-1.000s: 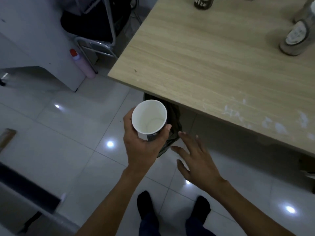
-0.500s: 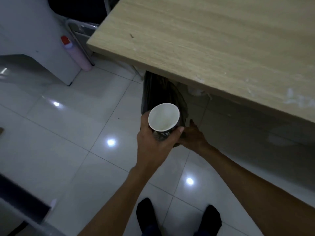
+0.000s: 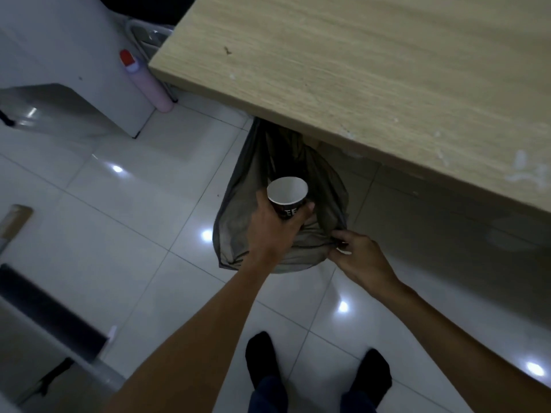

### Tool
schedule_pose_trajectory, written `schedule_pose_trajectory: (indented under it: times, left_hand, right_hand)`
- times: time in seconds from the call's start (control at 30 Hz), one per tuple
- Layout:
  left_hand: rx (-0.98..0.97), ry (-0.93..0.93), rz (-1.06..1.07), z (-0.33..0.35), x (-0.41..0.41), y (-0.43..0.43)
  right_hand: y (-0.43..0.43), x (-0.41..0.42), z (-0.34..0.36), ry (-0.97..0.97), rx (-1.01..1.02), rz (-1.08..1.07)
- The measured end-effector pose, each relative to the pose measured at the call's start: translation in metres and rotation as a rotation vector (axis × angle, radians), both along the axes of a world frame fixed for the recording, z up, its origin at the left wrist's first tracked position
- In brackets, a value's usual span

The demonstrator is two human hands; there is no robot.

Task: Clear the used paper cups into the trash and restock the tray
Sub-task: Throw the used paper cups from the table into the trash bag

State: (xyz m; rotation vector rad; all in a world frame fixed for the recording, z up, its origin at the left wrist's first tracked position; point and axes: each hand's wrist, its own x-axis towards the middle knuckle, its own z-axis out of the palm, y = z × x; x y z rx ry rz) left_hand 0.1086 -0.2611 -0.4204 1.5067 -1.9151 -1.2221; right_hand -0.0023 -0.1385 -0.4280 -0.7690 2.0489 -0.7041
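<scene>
A dark paper cup (image 3: 286,198) with a white inside stays upright in my left hand (image 3: 272,231), which grips it from below over the mouth of a grey trash bag (image 3: 238,213). The bag hangs from under the wooden table's edge (image 3: 298,114). My right hand (image 3: 357,259) pinches the bag's near right rim and holds it pulled open. The cup looks empty. What lies inside the bag is hidden.
The wooden tabletop fills the upper right. A pink bottle with a red cap (image 3: 146,81) leans by a white cabinet (image 3: 74,55) on the left. Glossy white floor tiles (image 3: 119,234) lie below, with my two feet in dark socks (image 3: 316,365) at the bottom.
My right hand has gone from open beside the bag to pinching its rim and pulling it wide. My left hand has carried the cup forward over the bag's opening.
</scene>
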Motion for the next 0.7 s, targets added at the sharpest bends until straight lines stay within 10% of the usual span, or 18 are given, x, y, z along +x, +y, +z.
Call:
schedule_pose_trajectory:
  times: [0.5,0.7]
  left_hand:
    - [-0.133,-1.095,-0.623,-0.02,0.059,0.011]
    - [-0.191,-1.0,-0.627,0.008,0.06,0.03]
  right_hand:
    - [0.027,-0.005,0.019,0.002,0.079,-0.021]
    - [0.028,-0.001,0.038,-0.023,0.067,-0.002]
